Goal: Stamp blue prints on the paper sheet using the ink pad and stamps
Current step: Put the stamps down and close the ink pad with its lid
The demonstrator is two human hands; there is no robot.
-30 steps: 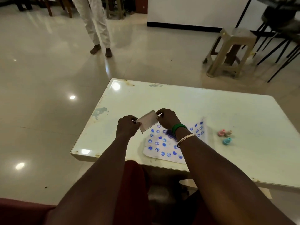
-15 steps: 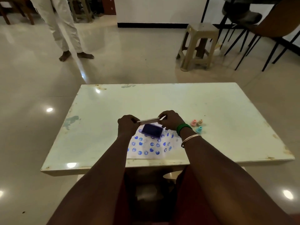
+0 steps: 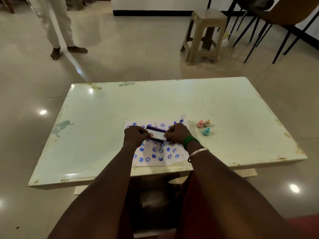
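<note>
A white paper sheet (image 3: 156, 155) covered with several blue smiley and heart prints lies on the pale table (image 3: 103, 126) near its front edge. On the sheet sits the blue ink pad (image 3: 153, 129), and a clear lid (image 3: 158, 135) rests low over it, leaving the far blue edge showing. My left hand (image 3: 135, 136) pinches the lid's left end. My right hand (image 3: 176, 133), with a green band and a metal bangle at the wrist, pinches its right end. Three small stamps stand to the right of the sheet: pink (image 3: 200, 123), tan (image 3: 207, 123) and teal (image 3: 206, 131).
A person in white trousers (image 3: 57, 28) stands on the tiled floor beyond the table's left. A beige plastic stool (image 3: 205, 35) and black chair legs (image 3: 269, 37) are at the far right. My knees sit under the table's front edge.
Both hands have lowered the lid from tilted in the air down onto the ink pad. The camera view shifted, so the table sits more centred.
</note>
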